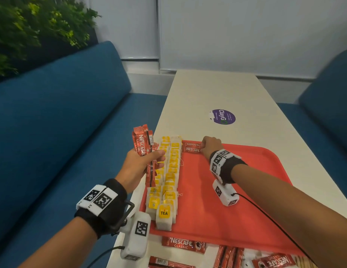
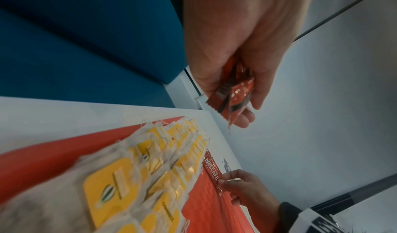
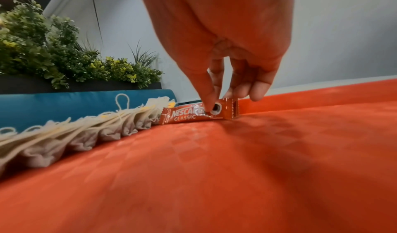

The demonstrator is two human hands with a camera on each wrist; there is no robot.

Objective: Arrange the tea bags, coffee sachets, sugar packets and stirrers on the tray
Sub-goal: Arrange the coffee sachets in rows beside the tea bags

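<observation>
A red tray lies on the white table. Two rows of yellow-tagged tea bags run along its left side. My left hand hovers over the tray's left edge and grips a bunch of red Nescafe coffee sachets upright. My right hand reaches to the tray's far left corner and pinches the right end of one coffee sachet, which lies flat on the tray beside the far end of the tea bags. In the right wrist view the thumb presses on this sachet, with the fingers behind it.
Several loose coffee sachets lie on the table in front of the tray's near edge. A purple sticker marks the table beyond the tray. Blue sofas flank the table, with plants behind the left one.
</observation>
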